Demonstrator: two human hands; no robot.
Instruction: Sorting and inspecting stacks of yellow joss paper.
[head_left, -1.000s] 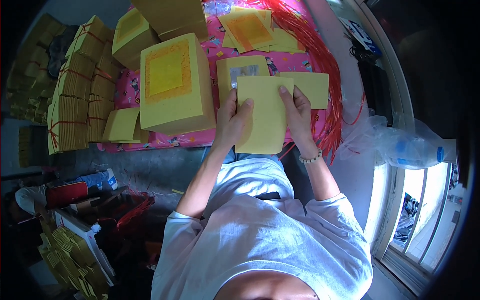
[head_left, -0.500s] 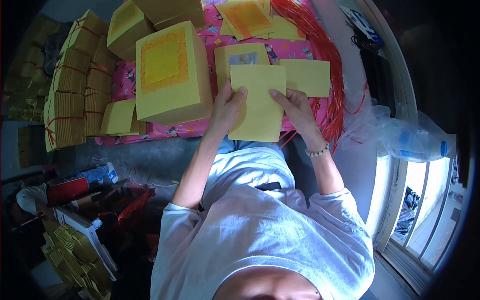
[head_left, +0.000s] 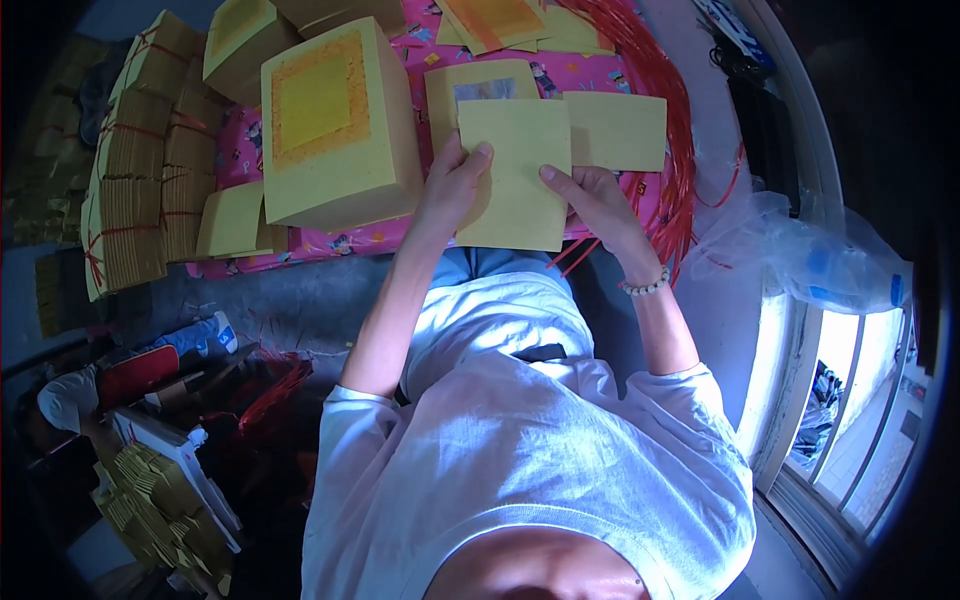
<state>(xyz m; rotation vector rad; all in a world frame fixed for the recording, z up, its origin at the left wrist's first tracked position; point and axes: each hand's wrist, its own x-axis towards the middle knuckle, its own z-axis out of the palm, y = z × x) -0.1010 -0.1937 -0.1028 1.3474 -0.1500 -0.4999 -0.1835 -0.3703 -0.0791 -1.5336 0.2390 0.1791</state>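
The left grip [head_left: 452,188] and right grip [head_left: 602,205] are grasping yellow paper [head_left: 514,185]. A tall stack [head_left: 335,185] is standing on the table [head_left: 375,235].

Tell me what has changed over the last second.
The right hand has moved down the paper, from near its upper right corner to about midway along its right edge. The view has tilted, so everything on the table sits higher in the picture. The left hand still grips the left edge; the block stays put.
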